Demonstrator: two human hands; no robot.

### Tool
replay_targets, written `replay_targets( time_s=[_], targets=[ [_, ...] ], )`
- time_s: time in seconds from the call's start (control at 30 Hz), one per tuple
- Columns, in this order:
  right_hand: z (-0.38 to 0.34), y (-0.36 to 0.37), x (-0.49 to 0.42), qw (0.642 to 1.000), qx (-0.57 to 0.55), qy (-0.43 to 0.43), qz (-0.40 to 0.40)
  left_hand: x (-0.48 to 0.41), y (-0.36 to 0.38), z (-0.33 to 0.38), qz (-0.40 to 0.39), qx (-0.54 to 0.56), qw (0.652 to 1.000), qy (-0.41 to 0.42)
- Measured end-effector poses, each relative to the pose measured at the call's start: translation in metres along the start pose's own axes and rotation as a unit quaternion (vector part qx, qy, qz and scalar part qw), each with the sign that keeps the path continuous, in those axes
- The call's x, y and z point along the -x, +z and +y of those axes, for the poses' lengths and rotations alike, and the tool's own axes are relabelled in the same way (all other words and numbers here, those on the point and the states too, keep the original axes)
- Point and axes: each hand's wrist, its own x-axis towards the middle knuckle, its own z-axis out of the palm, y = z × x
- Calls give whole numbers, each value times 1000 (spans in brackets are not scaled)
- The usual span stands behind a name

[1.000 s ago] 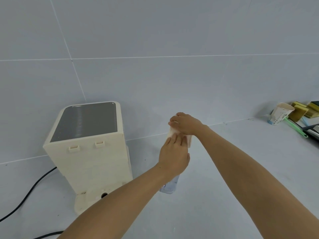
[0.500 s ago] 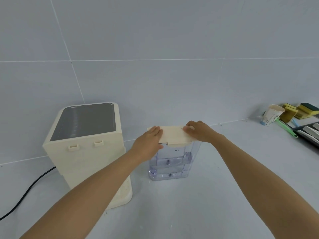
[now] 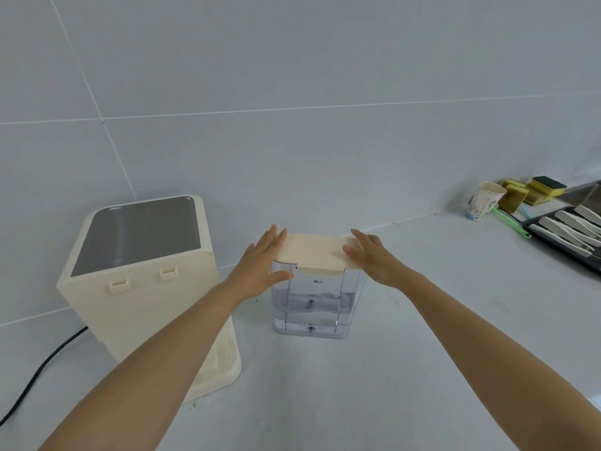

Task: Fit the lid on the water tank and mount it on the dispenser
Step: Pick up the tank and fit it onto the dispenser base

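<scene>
Cream plastic lid (image 3: 313, 252) lies flat, long axis left-right, on the clear tank (image 3: 313, 304) standing on the tabletop (image 3: 422, 353) just right of the boxy cream dispenser (image 3: 143, 271), left hand (image 3: 263, 265) and right hand (image 3: 370, 255) flanking its ends with fingers spread, gripping nothing, left nearer the dispenser.

One marking is legible: two small dark Chinese characters on the front wall of the clear water tank (image 3: 313, 301), just below the cream lid (image 3: 313, 253). The second character reads "大"; the first is too blurred to read with certainty. Short dash marks flank the line above the characters. The paper cup (image 3: 485, 204) at the far right carries a printed blue-green pattern; any lettering in it is too small to read.
</scene>
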Motion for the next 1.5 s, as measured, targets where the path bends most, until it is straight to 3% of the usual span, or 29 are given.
replay_targets(
  time_s=[0.17,0.33,0.53,0.7,0.87,1.23,1.5],
  targets=[
    [18,4,7,993,-114,-21,13,4,14,-3,0,179,981,-67],
    [37,21,7,987,-158,-10,14,0,26,-8,-15,229,969,-90],
    [54,41,1,990,-142,4,25,-7,38,-17,-41,246,959,-132],
    [70,61,-10,991,-109,82,-15,-13,46,-24,-90,245,952,-158],
    [72,66,-11,990,-99,100,-2,-9,46,-25,-73,254,947,-181],
    [76,66,-6,992,-92,91,-4,-2,45,-16,-70,261,948,-168],
    [24,47,8,997,-67,35,-16,29,5,-12,-9,270,949,-163]
  ],
)
